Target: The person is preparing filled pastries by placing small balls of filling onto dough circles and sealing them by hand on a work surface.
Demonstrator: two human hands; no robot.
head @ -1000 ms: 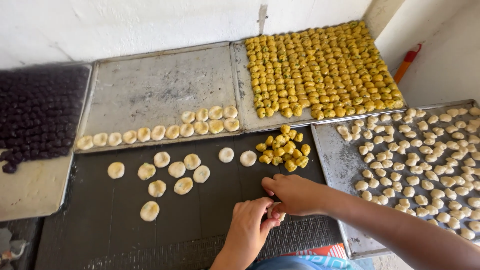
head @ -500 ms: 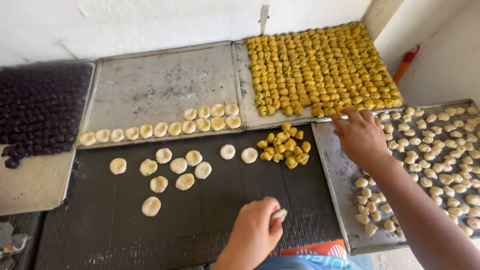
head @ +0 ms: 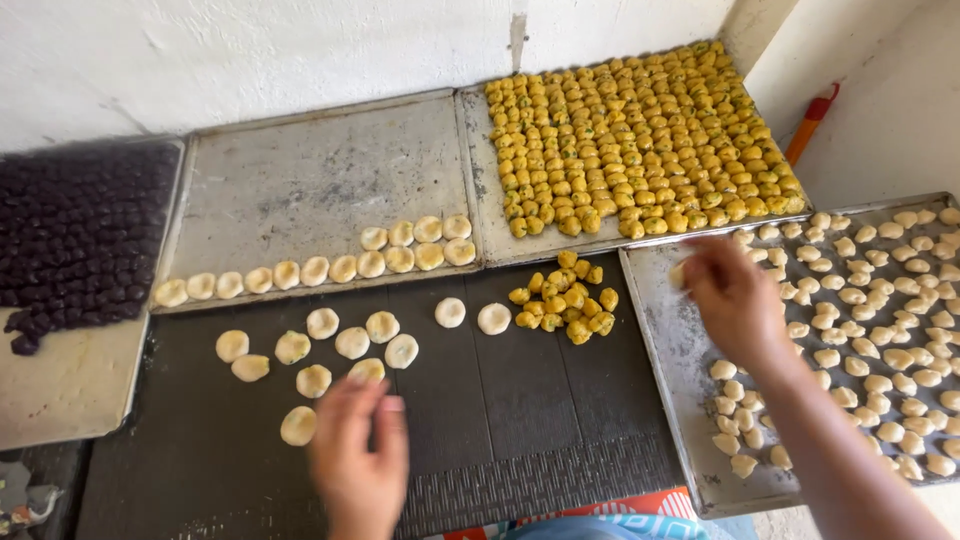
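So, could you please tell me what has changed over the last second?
The right hand moved from the dark mat to the right-hand tray, now holding a pale dough piece. The left hand shifted left toward the filled rounds. Trays unchanged.

This looks like a small bakery or sweet-making kitchen, working by hand in bulk. Large, worn metal baking trays (head: 320, 180) lie side by side against a rough whitewashed wall (head: 250, 50). One tray is packed with rows of small yellow filling balls (head: 640, 130), another holds dark purple balls (head: 80, 240), and a third is scattered with pale dough pieces (head: 880, 330). Flattened dough rounds (head: 340, 345) sit on a dark ribbed mat (head: 500, 400) that serves as the work surface. The sheer number of identical pieces suggests production, not a family meal.
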